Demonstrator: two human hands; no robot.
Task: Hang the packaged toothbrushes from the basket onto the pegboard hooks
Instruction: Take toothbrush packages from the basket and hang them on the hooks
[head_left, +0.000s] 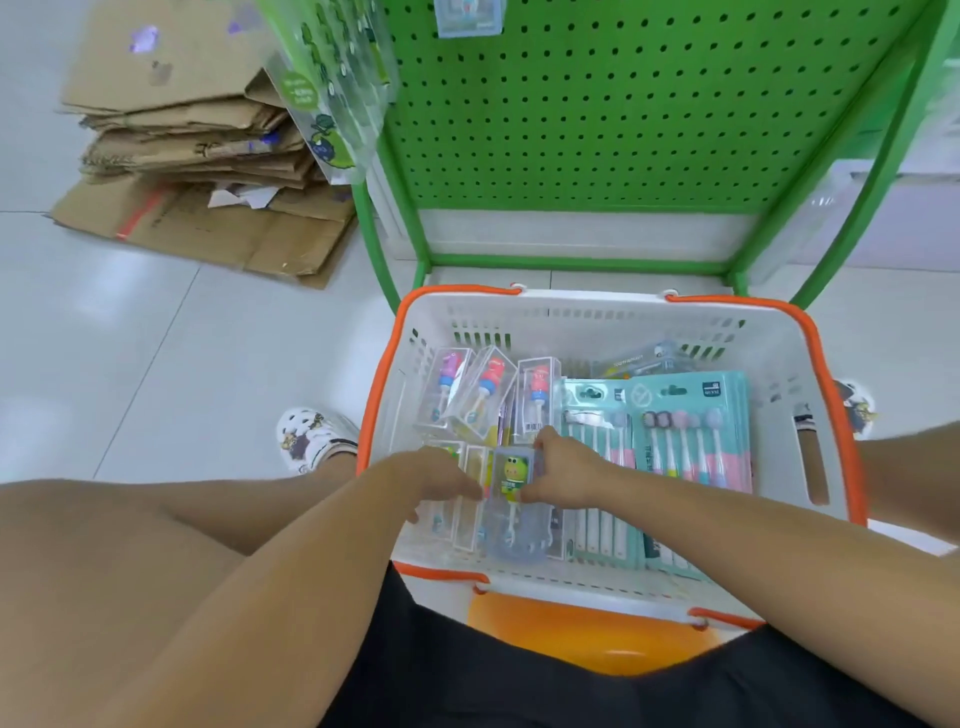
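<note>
A white basket (613, 312) with orange handles stands on the floor in front of me, holding several packaged toothbrushes. My right hand (563, 470) grips a clear pack with a green frog toothbrush (513, 483) just above the basket's contents. My left hand (441, 480) holds the same pack's left edge with curled fingers. Teal multi-brush packs (685, 431) lie at the right of the basket, and clear character packs (488, 389) at the back left. The green pegboard (623, 114) rises behind the basket. One clear pack (470, 18) hangs at its top.
Green-printed packs (332, 88) hang on the rack's left side. A pile of flattened cardboard (197, 156) lies on the white tile floor at the left. My knees and white shoes (311, 436) flank the basket. An orange stool (592, 634) shows beneath me.
</note>
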